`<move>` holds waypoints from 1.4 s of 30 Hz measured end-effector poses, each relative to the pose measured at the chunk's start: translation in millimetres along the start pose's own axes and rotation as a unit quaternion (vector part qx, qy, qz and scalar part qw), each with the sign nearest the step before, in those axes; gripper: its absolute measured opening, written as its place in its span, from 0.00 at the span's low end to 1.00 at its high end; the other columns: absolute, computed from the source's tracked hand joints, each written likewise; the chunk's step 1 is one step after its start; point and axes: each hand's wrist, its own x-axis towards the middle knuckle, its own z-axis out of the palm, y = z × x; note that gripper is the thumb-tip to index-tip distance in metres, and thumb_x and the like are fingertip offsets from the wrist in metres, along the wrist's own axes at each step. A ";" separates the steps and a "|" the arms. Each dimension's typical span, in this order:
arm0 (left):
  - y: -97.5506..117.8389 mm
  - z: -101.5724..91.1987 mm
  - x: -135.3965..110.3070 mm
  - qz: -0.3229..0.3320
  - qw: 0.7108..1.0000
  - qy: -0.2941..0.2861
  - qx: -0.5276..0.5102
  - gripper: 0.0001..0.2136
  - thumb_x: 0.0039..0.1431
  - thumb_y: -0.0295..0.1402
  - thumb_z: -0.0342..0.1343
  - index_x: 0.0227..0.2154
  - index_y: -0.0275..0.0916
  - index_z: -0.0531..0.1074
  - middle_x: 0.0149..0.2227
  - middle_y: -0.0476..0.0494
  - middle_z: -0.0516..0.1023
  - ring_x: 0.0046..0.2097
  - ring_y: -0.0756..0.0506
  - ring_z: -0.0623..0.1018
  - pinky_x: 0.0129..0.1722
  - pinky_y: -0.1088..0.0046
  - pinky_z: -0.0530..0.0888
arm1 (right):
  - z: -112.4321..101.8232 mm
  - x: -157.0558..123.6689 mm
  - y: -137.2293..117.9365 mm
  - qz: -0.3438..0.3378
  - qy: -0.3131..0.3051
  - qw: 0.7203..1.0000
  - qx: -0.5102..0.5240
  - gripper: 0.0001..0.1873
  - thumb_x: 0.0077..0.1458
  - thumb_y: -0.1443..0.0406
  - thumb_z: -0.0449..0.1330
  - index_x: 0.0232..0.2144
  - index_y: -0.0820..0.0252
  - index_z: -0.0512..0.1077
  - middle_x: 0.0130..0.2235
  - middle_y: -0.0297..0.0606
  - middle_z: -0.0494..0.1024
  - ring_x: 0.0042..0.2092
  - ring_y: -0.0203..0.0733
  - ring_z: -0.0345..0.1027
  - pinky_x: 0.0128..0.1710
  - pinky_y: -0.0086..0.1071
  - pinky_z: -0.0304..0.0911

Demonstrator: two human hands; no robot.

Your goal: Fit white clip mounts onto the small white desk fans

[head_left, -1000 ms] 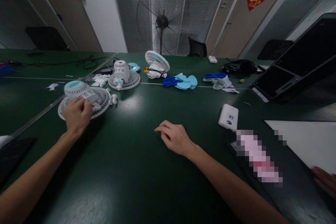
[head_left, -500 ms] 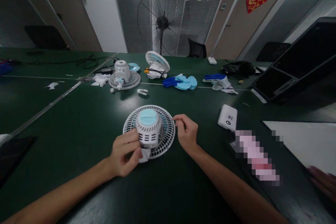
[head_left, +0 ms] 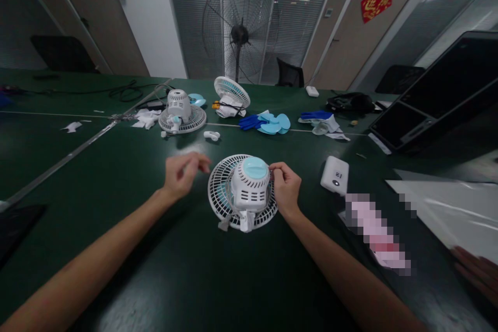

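A small white fan (head_left: pixel 251 194) lies grille down on the dark green table, its motor housing topped by a light blue round cap (head_left: pixel 256 168). Pale blue blades show through the grille. My right hand (head_left: pixel 287 188) is at the fan's right side, thumb and fingers closed on the grille's rim by the housing. To the left of the fan, my left hand (head_left: pixel 184 175) hovers with nothing in it, fingers loosely bent and pointing at the grille. A small white plastic part (head_left: pixel 212 136) lies beyond my left hand.
Farther back are another grille-down fan (head_left: pixel 182 113), a tilted fan (head_left: pixel 232 97), blue blades (head_left: pixel 275 123) and gloves (head_left: pixel 319 120). On the right are a white box (head_left: pixel 335 174), a black case (head_left: pixel 436 98), a white sheet (head_left: pixel 459 207) and another person's hand (head_left: pixel 476 267).
The fan has slid to the right and turned a little. My left hand has let go of it and moved up and left. My right hand has closed in on the rim.
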 end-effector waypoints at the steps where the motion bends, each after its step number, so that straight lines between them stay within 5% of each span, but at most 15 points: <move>1: -24.5 -10.8 6.2 -0.079 0.994 0.042 0.067 0.17 0.71 0.37 0.44 0.42 0.38 0.78 0.37 0.39 0.83 0.38 0.42 0.82 0.40 0.65 0.77 | 0.2 -0.3 -0.3 0.000 -0.001 1.000 0.000 0.12 0.58 0.65 0.54 0.30 0.59 0.78 0.27 0.33 0.75 0.29 0.40 0.67 0.30 0.31 0.60; 5: -115.6 -42.9 25.9 -0.283 0.900 0.114 0.313 0.28 0.62 0.39 0.56 0.63 0.31 0.67 0.68 0.22 0.63 0.68 0.28 0.64 0.62 0.49 0.67 | 0.5 -0.2 0.7 0.001 -0.002 1.000 0.002 0.13 0.58 0.66 0.54 0.30 0.59 0.78 0.27 0.33 0.76 0.30 0.40 0.68 0.31 0.31 0.61; 8: -152.9 -54.5 27.0 -0.359 0.868 0.023 0.342 0.24 0.65 0.42 0.53 0.59 0.33 0.71 0.65 0.23 0.66 0.64 0.25 0.67 0.60 0.42 0.65 | 0.9 0.7 2.6 -0.003 -0.005 1.000 0.002 0.13 0.58 0.65 0.54 0.30 0.59 0.78 0.27 0.33 0.75 0.29 0.40 0.67 0.30 0.30 0.60; 11: -157.9 -56.0 20.7 -0.332 0.862 -0.039 0.381 0.16 0.66 0.40 0.51 0.49 0.35 0.76 0.56 0.26 0.75 0.57 0.27 0.74 0.56 0.48 0.69 | 1.4 1.5 3.5 -0.001 -0.007 1.000 0.004 0.13 0.58 0.65 0.54 0.29 0.59 0.78 0.26 0.33 0.74 0.29 0.40 0.66 0.29 0.30 0.60; 14: -141.9 -43.6 18.2 -0.287 0.870 -0.063 0.397 0.15 0.67 0.32 0.48 0.51 0.33 0.73 0.50 0.27 0.77 0.51 0.31 0.78 0.52 0.55 0.72 | 1.6 1.7 3.5 -0.001 -0.009 1.000 0.002 0.13 0.58 0.65 0.54 0.29 0.59 0.78 0.26 0.33 0.74 0.29 0.40 0.67 0.30 0.30 0.60; 19: -104.9 3.9 39.3 -0.197 0.899 -0.104 0.377 0.23 0.66 0.24 0.45 0.63 0.39 0.65 0.62 0.29 0.68 0.52 0.32 0.79 0.49 0.59 0.73 | 1.7 1.4 3.6 0.002 -0.010 1.000 0.001 0.13 0.58 0.65 0.54 0.30 0.59 0.78 0.27 0.34 0.76 0.29 0.40 0.67 0.30 0.30 0.61; 23: -91.7 37.2 65.3 -0.195 0.900 -0.100 0.377 0.24 0.73 0.35 0.44 0.70 0.47 0.57 0.67 0.29 0.62 0.51 0.31 0.80 0.48 0.57 0.73 | 1.3 1.1 4.0 0.002 -0.015 1.000 -0.003 0.13 0.59 0.65 0.54 0.30 0.59 0.78 0.27 0.34 0.76 0.29 0.40 0.67 0.29 0.30 0.60; 28: -90.5 55.0 70.5 -0.246 0.887 -0.163 0.355 0.23 0.68 0.50 0.53 0.58 0.42 0.71 0.56 0.29 0.76 0.49 0.30 0.81 0.45 0.59 0.73 | 1.0 -1.2 5.1 -0.004 -0.019 1.000 -0.015 0.14 0.59 0.66 0.53 0.30 0.59 0.78 0.27 0.33 0.76 0.28 0.39 0.67 0.29 0.30 0.60; 32: -64.0 55.0 53.2 -0.269 0.937 -0.069 0.214 0.20 0.67 0.53 0.52 0.45 0.40 0.72 0.36 0.37 0.81 0.38 0.37 0.81 0.38 0.65 0.72 | -0.6 -5.3 0.6 -0.050 -0.017 0.997 -0.048 0.14 0.62 0.67 0.52 0.31 0.58 0.77 0.27 0.33 0.76 0.29 0.39 0.68 0.30 0.31 0.61; 35: -16.2 49.6 30.9 -0.227 0.972 0.061 -0.004 0.18 0.70 0.54 0.48 0.40 0.43 0.70 0.28 0.46 0.74 0.29 0.44 0.74 0.30 0.70 0.69 | -4.8 -10.0 -9.5 -0.136 0.018 0.988 -0.070 0.13 0.65 0.67 0.51 0.40 0.58 0.76 0.34 0.37 0.78 0.33 0.41 0.71 0.35 0.34 0.65; 37: 24.3 46.3 8.8 -0.197 0.969 0.052 -0.141 0.17 0.69 0.54 0.51 0.39 0.44 0.69 0.25 0.49 0.69 0.25 0.47 0.68 0.27 0.72 0.65 | -7.6 -16.3 -19.9 -0.247 0.041 0.965 -0.075 0.15 0.65 0.68 0.51 0.49 0.57 0.73 0.39 0.40 0.77 0.37 0.43 0.71 0.37 0.37 0.67; 39: 64.3 45.5 -19.6 -0.186 0.951 0.020 -0.248 0.20 0.67 0.56 0.51 0.38 0.43 0.69 0.23 0.50 0.67 0.23 0.48 0.64 0.25 0.72 0.63 | -7.9 -27.6 -32.0 -0.405 0.042 0.911 -0.060 0.18 0.62 0.69 0.52 0.52 0.55 0.71 0.42 0.41 0.76 0.41 0.45 0.72 0.38 0.39 0.70; 42: 112.0 50.6 -65.7 -0.203 0.907 0.006 -0.369 0.26 0.66 0.61 0.48 0.36 0.39 0.69 0.26 0.48 0.68 0.25 0.50 0.63 0.26 0.73 0.64 | -1.8 -53.8 -47.2 -0.597 0.008 0.802 -0.016 0.12 0.63 0.64 0.53 0.43 0.54 0.75 0.46 0.38 0.75 0.43 0.42 0.69 0.39 0.38 0.71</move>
